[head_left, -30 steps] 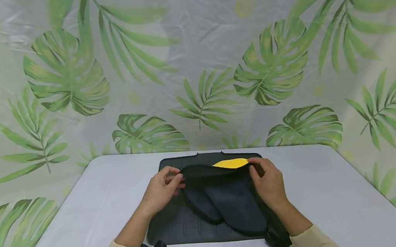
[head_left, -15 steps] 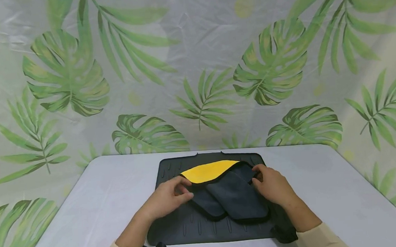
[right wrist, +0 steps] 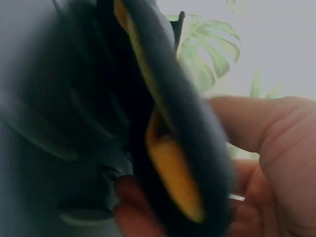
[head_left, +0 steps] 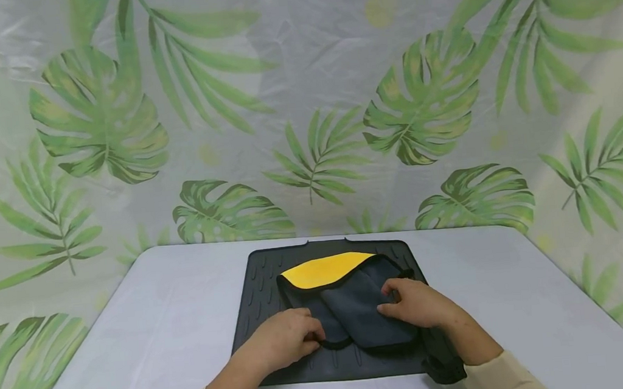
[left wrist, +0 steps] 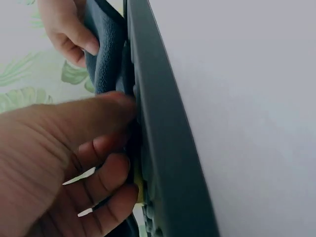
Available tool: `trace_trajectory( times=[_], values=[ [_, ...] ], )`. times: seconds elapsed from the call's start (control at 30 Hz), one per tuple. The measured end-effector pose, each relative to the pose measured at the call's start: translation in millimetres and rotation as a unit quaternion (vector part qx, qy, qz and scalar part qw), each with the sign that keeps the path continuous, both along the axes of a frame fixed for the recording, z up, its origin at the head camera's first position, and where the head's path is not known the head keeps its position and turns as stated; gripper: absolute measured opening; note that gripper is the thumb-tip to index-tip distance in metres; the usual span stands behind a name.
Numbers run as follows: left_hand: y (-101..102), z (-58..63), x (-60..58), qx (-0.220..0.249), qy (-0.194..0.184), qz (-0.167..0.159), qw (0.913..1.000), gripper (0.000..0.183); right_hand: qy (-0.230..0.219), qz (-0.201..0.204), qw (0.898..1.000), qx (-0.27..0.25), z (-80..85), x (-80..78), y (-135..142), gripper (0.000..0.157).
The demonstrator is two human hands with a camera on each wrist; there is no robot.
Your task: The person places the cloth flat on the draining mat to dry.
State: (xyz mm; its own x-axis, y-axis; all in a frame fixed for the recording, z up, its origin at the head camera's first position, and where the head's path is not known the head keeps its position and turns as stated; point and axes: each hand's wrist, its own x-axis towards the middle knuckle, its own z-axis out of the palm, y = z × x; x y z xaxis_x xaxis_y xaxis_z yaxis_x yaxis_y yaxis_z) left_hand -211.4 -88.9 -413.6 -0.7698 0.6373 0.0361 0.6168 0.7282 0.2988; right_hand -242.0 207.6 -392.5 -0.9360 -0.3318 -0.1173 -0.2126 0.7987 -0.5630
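Note:
A folded dark blue-grey microfiber cloth (head_left: 372, 306), black-edged with a yellow underside, lies on a black ribbed mat (head_left: 256, 293). Its yellow face (head_left: 325, 271) shows along the far left, where one flap is turned over. My right hand (head_left: 421, 302) is at the cloth's right side; in the right wrist view the cloth passes between thumb and fingers, and the lower fingers are partly hidden behind it. Near the cloth's front left edge is my left hand (head_left: 284, 338), fingers loosely bent. The left wrist view has its thumb (left wrist: 111, 111) apart from its other fingers, close to the mat.
The mat lies on a white-covered table (head_left: 172, 309), with table surface on both sides of it. A leaf-patterned curtain (head_left: 316, 108) hangs behind the far edge. Black wrist straps (head_left: 443, 367) sit low beside the sleeves.
Both hands have left the cloth's far corners and come nearer, the left to its front left edge. The far flap came down, baring its yellow side at the left.

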Motion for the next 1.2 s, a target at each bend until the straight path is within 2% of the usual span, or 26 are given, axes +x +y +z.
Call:
trace_trajectory(
  times=[0.1, 0.2, 0.3, 0.4, 0.53, 0.7, 0.8, 0.9, 0.97, 1.07, 1.2],
  values=[
    [3, -2.4, 0.8, -0.030, 0.056, 0.002, 0.9980, 0.013, 0.020, -0.007, 1.000, -0.020, -1.5, -1.6, -1, 0.025],
    [7, -2.7, 1.3, -0.055, 0.096, 0.008, 0.9939, 0.014, 0.025, -0.022, 0.998, -0.052, -0.5, -3.1, 0, 0.017],
    [9, -2.6, 1.2, -0.060, 0.122, 0.010, 0.9906, 0.009, 0.024, -0.035, 0.996, -0.081, 2.0, -4.2, 0, 0.017],
    [7, -1.7, -0.1, -0.057, 0.125, 0.011, 0.9905, 0.008, 0.023, -0.051, 0.995, -0.087, 3.9, -3.8, 2, 0.021],
    [-2, 4.4, -2.1, -0.042, 0.083, 0.014, 0.9955, 0.008, 0.028, -0.055, 0.996, -0.067, 5.3, -2.8, 5, 0.020],
    [-24, 20.8, -3.0, 0.000, -0.020, 0.045, 0.9988, 0.011, 0.045, -0.031, 0.998, -0.025, 9.3, -0.5, 7, 0.018],
    [-37, 31.4, -2.7, 0.019, -0.078, 0.072, 0.9941, 0.013, 0.058, -0.034, 0.998, 0.007, 13.2, 1.9, 6, 0.018],
    [-48, 40.0, -1.6, 0.029, -0.116, 0.099, 0.9878, 0.015, 0.067, -0.043, 0.996, 0.031, 16.7, 3.9, 6, 0.019],
    [-53, 44.7, -1.0, 0.032, -0.129, 0.115, 0.9844, 0.017, 0.058, -0.040, 0.997, 0.030, 18.8, 5.1, 6, 0.020],
    [-59, 49.9, 0.1, 0.030, -0.142, 0.134, 0.9803, 0.018, 0.032, -0.015, 0.999, 0.019, 20.4, 6.3, 7, 0.023],
    [-62, 53.9, 1.9, 0.027, -0.166, 0.147, 0.9748, 0.020, -0.006, 0.009, 1.000, 0.012, 18.3, 6.0, 9, 0.023]
  ],
)
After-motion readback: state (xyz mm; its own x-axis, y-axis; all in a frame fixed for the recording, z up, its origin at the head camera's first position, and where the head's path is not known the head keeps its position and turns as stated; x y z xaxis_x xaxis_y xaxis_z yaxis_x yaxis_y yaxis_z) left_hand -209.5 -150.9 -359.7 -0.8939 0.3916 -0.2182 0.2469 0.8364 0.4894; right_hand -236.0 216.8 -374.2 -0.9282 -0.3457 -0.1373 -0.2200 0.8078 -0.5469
